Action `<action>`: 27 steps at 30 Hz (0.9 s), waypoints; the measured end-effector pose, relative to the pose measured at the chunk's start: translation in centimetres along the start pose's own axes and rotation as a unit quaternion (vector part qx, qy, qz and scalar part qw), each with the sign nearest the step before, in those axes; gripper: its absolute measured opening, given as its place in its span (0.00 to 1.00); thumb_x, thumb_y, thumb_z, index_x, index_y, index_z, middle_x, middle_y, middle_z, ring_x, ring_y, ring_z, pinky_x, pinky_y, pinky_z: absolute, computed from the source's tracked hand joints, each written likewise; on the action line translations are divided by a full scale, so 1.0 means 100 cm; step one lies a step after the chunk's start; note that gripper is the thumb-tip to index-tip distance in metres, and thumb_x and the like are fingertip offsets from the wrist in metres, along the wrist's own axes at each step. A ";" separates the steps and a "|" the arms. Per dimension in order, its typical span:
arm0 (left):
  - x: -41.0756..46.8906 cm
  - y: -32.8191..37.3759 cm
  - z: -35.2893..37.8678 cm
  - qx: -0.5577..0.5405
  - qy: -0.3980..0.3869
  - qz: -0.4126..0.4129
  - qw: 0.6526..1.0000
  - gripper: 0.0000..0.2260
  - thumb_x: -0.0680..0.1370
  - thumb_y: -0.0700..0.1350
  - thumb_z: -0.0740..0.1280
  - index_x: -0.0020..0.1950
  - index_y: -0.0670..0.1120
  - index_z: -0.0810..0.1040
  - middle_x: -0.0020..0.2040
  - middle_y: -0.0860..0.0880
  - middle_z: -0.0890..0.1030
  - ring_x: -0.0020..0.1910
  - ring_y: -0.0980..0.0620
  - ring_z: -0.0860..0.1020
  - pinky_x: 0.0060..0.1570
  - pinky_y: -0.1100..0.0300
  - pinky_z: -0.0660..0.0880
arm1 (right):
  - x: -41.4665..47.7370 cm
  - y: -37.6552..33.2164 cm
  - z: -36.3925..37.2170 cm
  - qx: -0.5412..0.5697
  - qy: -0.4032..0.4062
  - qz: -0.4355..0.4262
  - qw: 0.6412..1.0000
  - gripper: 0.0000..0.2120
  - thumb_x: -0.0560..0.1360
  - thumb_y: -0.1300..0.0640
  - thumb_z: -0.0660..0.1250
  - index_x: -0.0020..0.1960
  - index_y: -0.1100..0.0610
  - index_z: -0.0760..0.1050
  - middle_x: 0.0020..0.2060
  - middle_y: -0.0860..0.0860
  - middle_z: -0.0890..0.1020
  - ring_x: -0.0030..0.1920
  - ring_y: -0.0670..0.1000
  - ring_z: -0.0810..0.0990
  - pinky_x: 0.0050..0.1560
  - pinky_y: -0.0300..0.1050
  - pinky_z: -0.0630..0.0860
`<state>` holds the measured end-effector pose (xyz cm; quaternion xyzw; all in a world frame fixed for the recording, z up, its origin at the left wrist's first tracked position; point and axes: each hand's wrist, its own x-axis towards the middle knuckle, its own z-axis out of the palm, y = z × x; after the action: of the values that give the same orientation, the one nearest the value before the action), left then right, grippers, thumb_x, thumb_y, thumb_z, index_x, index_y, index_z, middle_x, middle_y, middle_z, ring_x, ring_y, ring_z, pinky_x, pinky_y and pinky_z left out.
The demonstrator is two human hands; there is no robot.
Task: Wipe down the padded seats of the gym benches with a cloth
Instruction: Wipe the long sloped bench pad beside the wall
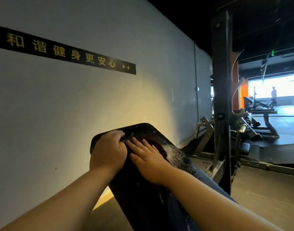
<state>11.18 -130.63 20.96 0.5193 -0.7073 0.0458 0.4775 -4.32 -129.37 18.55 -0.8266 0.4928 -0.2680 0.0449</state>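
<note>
- Head view: both hands on the upper end of a black padded seat tilted up toward the wall.
- Left hand curled over the pad's left edge near the top corner, fingers bent, gripping the rim and perhaps the cloth's edge too; hard to tell which.
- Right hand spread flat, fingers straight, pressing a dark reddish cloth against the pad just beyond the fingertips.
- Wet, beaded sheen right of the right hand and down along the pad's right side: likely already wiped or sprayed.
- Rounded top strip above both hands looks drier, probably not reached yet; lower pad under the forearms too dark to judge.
- Judged partway through this seat; other benches far right and well apart, apparently left to do.
- Edges: top rim just above the left fingers, left rim under that palm, right rim near the cloth.
- Room: wall close on the left, dark steel upright near on the right; open stroke mainly down the pad toward the body.
</note>
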 end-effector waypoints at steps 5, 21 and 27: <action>0.000 -0.005 0.003 -0.001 0.015 0.019 1.000 0.18 0.80 0.44 0.57 0.65 0.52 0.80 0.66 0.55 0.78 0.66 0.55 0.74 0.64 0.60 0.68 | -0.015 0.028 -0.008 -0.010 -0.003 -0.008 1.000 0.23 0.85 0.41 0.46 0.79 0.34 0.45 0.79 0.35 0.44 0.78 0.42 0.36 0.77 0.47 0.36; 0.003 -0.010 0.006 -0.029 0.036 0.022 0.999 0.18 0.82 0.45 0.56 0.67 0.52 0.78 0.68 0.56 0.77 0.67 0.57 0.72 0.68 0.55 0.71 | 0.032 0.019 -0.012 -0.012 0.014 0.015 1.000 0.24 0.85 0.41 0.45 0.80 0.36 0.45 0.80 0.36 0.44 0.80 0.46 0.37 0.78 0.51 0.36; 0.001 -0.004 0.006 -0.028 0.049 0.026 0.998 0.22 0.81 0.51 0.52 0.71 0.51 0.75 0.71 0.54 0.74 0.70 0.54 0.71 0.69 0.53 0.71 | 0.021 0.006 -0.002 -0.002 0.012 -0.030 0.999 0.24 0.85 0.44 0.48 0.79 0.36 0.47 0.80 0.36 0.45 0.79 0.43 0.37 0.78 0.50 0.35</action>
<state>11.11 -131.24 20.52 0.4839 -0.6973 0.0640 0.5250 -4.16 -131.36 19.37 -0.8382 0.4685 -0.2778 0.0291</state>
